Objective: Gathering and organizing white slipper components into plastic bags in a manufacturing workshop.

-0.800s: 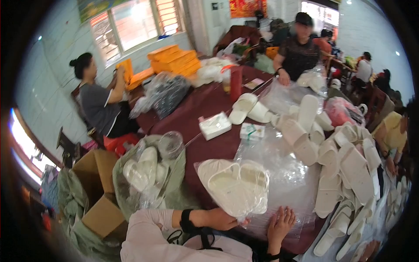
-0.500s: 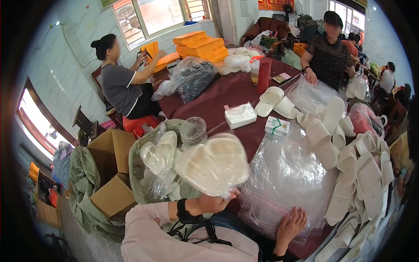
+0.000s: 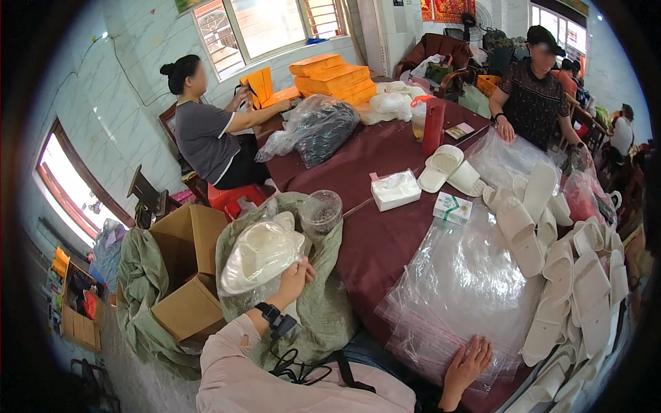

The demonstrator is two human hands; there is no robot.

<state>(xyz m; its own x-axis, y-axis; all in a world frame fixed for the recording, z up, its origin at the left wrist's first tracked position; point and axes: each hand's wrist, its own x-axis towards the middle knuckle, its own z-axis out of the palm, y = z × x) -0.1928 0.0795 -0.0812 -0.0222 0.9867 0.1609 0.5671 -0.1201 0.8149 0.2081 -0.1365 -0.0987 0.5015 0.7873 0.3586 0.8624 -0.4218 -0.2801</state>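
My left hand (image 3: 295,279) grips the edge of a clear plastic bag with a pair of white slippers (image 3: 256,256) inside. It holds the bagged slippers over the mouth of a green woven sack (image 3: 329,265). Fingers spread, my right hand (image 3: 468,366) lies flat on the near end of a pile of clear plastic bags (image 3: 475,282). Loose white slippers (image 3: 577,296) are heaped at the right, beside that pile. What lies in the sack is mostly hidden behind the bagged pair.
A cardboard box (image 3: 200,237) stands left of the sack, and a clear round tub (image 3: 322,212) at its far rim. On the dark red table (image 3: 337,165) are a tissue pack (image 3: 396,190), a small white-green box (image 3: 452,208) and a red flask (image 3: 433,125). Two people work across the table.
My left hand has swung left with the bagged slippers, from the table's near edge to over the sack. My right hand stays on the bag pile. The view has shifted slightly.
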